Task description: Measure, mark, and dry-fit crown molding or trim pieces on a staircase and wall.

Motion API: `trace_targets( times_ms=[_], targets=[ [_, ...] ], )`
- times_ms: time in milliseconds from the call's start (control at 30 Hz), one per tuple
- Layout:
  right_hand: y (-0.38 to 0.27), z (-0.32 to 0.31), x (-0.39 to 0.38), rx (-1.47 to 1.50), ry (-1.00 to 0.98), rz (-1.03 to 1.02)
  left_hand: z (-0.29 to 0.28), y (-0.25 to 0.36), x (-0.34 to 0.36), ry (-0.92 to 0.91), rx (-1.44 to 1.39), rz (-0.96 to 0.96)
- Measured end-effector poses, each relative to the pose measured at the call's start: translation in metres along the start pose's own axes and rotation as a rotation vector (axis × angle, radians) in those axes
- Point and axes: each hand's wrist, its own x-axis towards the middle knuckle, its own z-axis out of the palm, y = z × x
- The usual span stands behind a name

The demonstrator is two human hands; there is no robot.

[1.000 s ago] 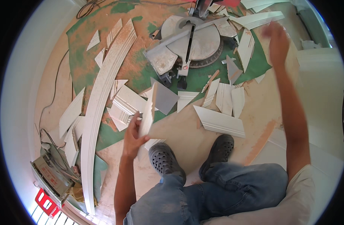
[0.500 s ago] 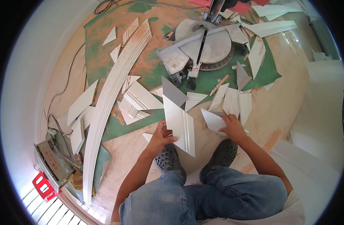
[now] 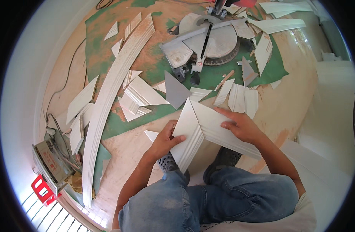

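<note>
In the grip of the left hand was a grooved white moulding piece; the right hand grasped a second white piece. Their angled ends met above dark clogs, a miter saw beyond.

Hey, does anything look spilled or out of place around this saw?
Yes: brown dust, probably sawdust, is strewn across the green sheet left of the saw, and white offcuts lie untidily scattered. One triangular piece shows grey among white faces, perhaps its underside. The two held boards show no obvious damage.
</note>
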Motion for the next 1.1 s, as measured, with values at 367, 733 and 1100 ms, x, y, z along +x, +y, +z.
trace_targets(
  times_ms=[367, 733, 1100],
  targets=[
    [0.0, 0.0, -0.01, 0.008, -0.074, 0.006, 0.001, 0.045, 0.024, -0.068, 0.316, 0.017],
    [-0.012, -0.005, -0.011, -0.019, -0.023, -0.043, 0.012, 0.061, 0.032, -0.109, -0.044, 0.077],
    [-0.011, -0.001, -0.011, -0.011, -0.011, -0.049, 0.015, 0.06, 0.033, -0.046, -0.094, 0.112]
  ],
)
